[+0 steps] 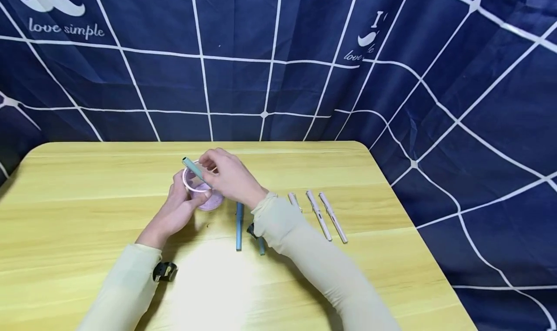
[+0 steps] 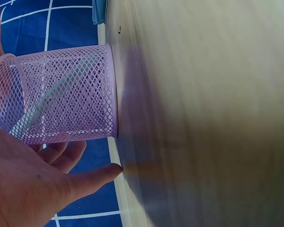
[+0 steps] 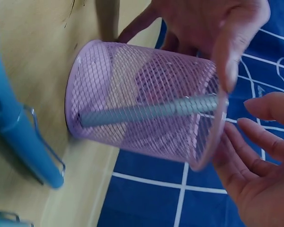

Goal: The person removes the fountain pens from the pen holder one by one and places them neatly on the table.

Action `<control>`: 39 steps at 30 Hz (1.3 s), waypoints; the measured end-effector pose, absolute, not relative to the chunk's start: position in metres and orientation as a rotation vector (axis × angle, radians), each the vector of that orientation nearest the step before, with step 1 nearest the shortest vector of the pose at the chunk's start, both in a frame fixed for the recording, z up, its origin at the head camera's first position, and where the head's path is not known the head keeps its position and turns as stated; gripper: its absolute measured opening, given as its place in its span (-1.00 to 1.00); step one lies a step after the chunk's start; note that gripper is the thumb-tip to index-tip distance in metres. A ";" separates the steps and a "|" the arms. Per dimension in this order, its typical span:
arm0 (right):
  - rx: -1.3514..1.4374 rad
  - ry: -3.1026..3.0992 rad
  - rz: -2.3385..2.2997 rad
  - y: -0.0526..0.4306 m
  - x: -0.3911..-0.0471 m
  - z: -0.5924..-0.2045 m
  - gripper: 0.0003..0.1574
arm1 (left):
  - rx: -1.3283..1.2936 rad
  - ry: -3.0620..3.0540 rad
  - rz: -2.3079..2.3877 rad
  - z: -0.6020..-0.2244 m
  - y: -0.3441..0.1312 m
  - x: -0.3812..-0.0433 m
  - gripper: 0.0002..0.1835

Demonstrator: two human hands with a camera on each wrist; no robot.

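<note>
A lilac mesh pen holder [image 1: 211, 201] stands upright on the table, its near side turned to me. My left hand [image 1: 179, 206] grips it around the rim, the thumb [image 3: 231, 71] lying along the top edge. Inside leans a pale green pen [image 3: 146, 113], its lower end at the holder's base and its upper end at the rim. Beside the rim is my right hand [image 1: 230, 176], fingers spread and loosely bent in the right wrist view, apart from the pen.
A blue pen [image 1: 239, 227] lies right of the holder, with a teal pen [image 1: 261, 246] partly hidden under the right forearm. Three pale lilac pens, among them one at the far right [image 1: 333, 217], lie farther right. A dark blue grid-patterned cloth [image 1: 235, 84] hangs behind the table.
</note>
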State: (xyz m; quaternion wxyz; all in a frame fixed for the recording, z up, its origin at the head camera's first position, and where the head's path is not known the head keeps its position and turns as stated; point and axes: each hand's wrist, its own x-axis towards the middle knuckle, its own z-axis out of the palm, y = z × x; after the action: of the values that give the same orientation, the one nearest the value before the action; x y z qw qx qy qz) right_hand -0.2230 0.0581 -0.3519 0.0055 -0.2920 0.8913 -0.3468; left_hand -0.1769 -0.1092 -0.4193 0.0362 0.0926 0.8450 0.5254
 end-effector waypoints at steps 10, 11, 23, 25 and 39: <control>-0.825 2.961 -0.879 0.035 -0.227 -0.365 -0.69 | 0.322 2.604 1.609 -0.418 -0.108 -0.177 -0.13; -0.808 2.968 -0.878 0.033 -0.228 -0.365 -0.69 | 0.324 2.605 1.607 -0.418 -0.108 -0.178 -0.14; -0.681 3.021 -0.721 0.015 -0.226 -0.369 -0.78 | 0.317 2.594 1.624 -0.415 -0.109 -0.177 -0.20; -0.691 3.021 -0.715 0.014 -0.225 -0.369 -0.80 | 0.313 2.599 1.619 -0.416 -0.110 -0.177 -0.19; -0.764 3.027 -0.747 0.018 -0.225 -0.372 -0.83 | 0.302 2.634 1.566 -0.417 -0.111 -0.177 -0.15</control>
State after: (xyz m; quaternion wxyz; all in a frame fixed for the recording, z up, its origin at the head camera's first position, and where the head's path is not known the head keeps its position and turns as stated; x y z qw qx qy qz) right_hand -0.2254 0.0179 -0.3719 -0.0342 -0.2380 0.9424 -0.2326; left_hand -0.1768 -0.1106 -0.4171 0.0310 0.0980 0.8550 0.5083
